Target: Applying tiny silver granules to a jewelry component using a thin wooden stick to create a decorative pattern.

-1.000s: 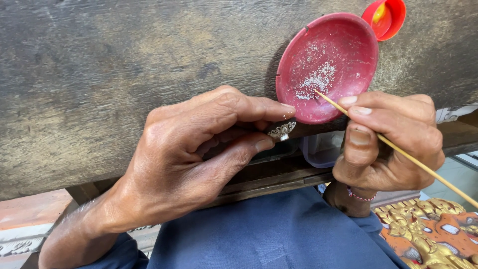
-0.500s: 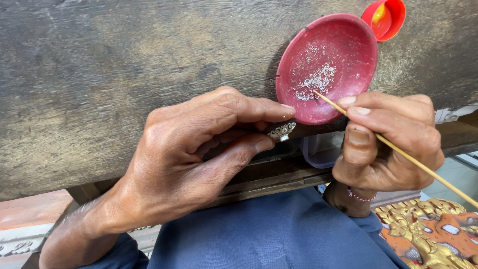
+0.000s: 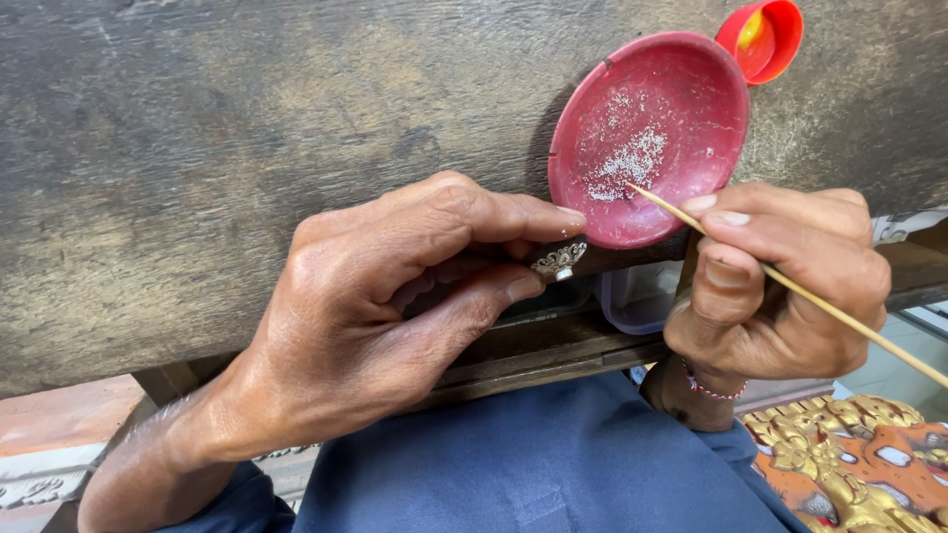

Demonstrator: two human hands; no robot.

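My left hand pinches a small silver ornament between thumb and fingers at the near edge of a dark wooden table. My right hand holds a thin wooden stick like a pen. The stick's tip rests among tiny pale beads in a round red dish that sits on the table edge, just right of the ornament.
A small red cap with yellow inside lies beyond the dish. A clear plastic box sits on a ledge under the table. A gold and orange carved piece lies at lower right. Blue cloth covers my lap.
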